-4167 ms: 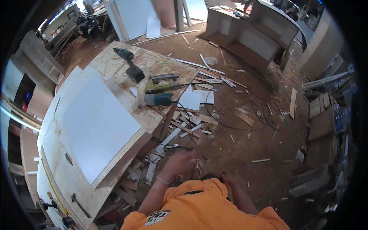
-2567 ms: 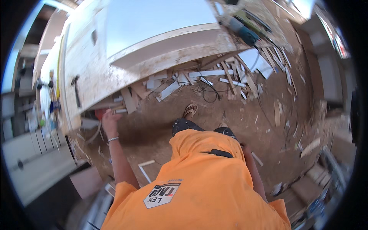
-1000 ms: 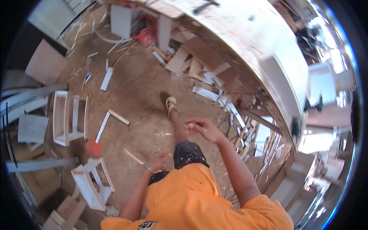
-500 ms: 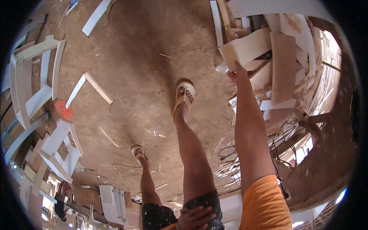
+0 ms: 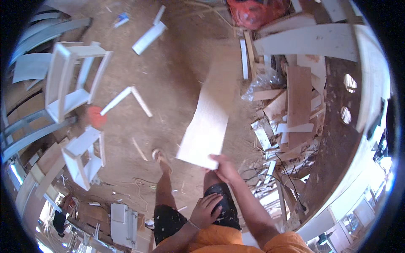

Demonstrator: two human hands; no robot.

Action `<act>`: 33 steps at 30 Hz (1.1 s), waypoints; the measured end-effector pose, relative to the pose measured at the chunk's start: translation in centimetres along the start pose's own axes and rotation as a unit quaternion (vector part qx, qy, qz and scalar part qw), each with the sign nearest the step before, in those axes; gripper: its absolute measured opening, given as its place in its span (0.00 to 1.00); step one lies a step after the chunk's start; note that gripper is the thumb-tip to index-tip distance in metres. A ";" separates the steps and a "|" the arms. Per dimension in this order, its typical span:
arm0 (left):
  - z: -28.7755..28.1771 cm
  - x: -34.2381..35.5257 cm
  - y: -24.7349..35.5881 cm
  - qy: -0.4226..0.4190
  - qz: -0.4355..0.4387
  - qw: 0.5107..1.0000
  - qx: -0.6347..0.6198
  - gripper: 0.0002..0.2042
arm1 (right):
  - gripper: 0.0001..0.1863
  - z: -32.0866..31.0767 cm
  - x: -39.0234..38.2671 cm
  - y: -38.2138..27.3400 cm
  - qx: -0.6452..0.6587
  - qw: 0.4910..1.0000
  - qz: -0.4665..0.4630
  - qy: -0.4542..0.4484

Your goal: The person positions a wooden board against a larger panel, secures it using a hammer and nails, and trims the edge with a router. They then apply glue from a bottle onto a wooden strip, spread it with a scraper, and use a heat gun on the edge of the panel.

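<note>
My right hand (image 5: 225, 168) is closed on the near end of a long thin wooden board (image 5: 206, 128), pale and wide, with its thumb on top. The board stretches away from me over the dirt floor, and its far end blurs into the brown ground. My left hand (image 5: 205, 209) lies on my thigh over the dark speckled shorts (image 5: 225, 198), fingers stretched out and holding nothing. To the right of the board is a heap of scrap wood, with a brown plank (image 5: 298, 105) among the pieces.
Two white frames, one larger (image 5: 59, 82) and one smaller (image 5: 82, 158), stand at left by a red-orange patch (image 5: 97, 117). Two joined strips (image 5: 118, 101) lie on the floor. A red bag (image 5: 257, 12) sits at the far right. Cables (image 5: 291, 181) trail near the heap.
My right hand has drawn the board off the scrap heap, leftward and in front of my legs. My left hand stays on my thigh. The view has shifted, showing the red bag.
</note>
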State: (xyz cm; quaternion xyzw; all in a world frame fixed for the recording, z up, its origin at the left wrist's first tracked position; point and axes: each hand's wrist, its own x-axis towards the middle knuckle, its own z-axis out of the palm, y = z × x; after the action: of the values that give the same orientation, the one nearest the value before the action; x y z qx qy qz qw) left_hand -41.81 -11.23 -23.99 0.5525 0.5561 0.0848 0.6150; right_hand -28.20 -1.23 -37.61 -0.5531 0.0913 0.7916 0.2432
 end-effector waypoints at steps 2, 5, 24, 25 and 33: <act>-5.2 -2.7 1.4 0.038 0.069 0.996 0.048 0.19 | 0.23 1.4 -1.4 2.3 -0.025 0.997 -0.056 -0.043; -14.1 -7.9 3.7 0.104 0.196 0.969 0.105 0.17 | 0.21 8.9 -8.7 4.9 -0.319 0.944 -0.078 0.007; -53.3 3.6 21.8 0.341 0.051 0.932 0.110 0.37 | 0.21 24.5 -49.8 21.4 -0.352 0.847 -0.391 0.075; -54.5 4.2 22.1 0.284 0.029 0.951 -0.117 0.43 | 0.23 22.0 -50.2 22.6 -0.332 0.848 -0.388 0.141; -29.8 -8.8 22.2 -0.257 0.211 0.779 -0.531 0.39 | 0.24 14.6 -47.5 24.4 -0.213 0.893 -0.374 0.134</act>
State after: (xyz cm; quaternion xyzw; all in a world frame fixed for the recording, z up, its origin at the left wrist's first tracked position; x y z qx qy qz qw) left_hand -56.92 8.25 5.23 0.2430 0.1138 0.3498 0.8976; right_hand -39.40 -29.75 8.52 -0.6853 -0.2613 0.5611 0.3837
